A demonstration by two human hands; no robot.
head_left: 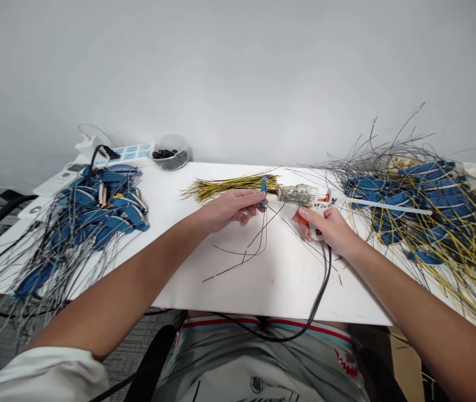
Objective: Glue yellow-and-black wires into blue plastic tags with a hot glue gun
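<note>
As the right hand (330,231) curls its fingers (309,215) round a glue gun (299,195), the left hand (229,209) pinches a blue connector (263,191) on a yellow wire bundle (229,187), light and floppy, best held at the connector, over the bench (288,285), wire heaps (422,201) flanking.

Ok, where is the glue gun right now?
In the head view, the glue gun is in the right hand, over the middle of the white table, between the left hand and the right pile of blue-clipped wires.
</note>
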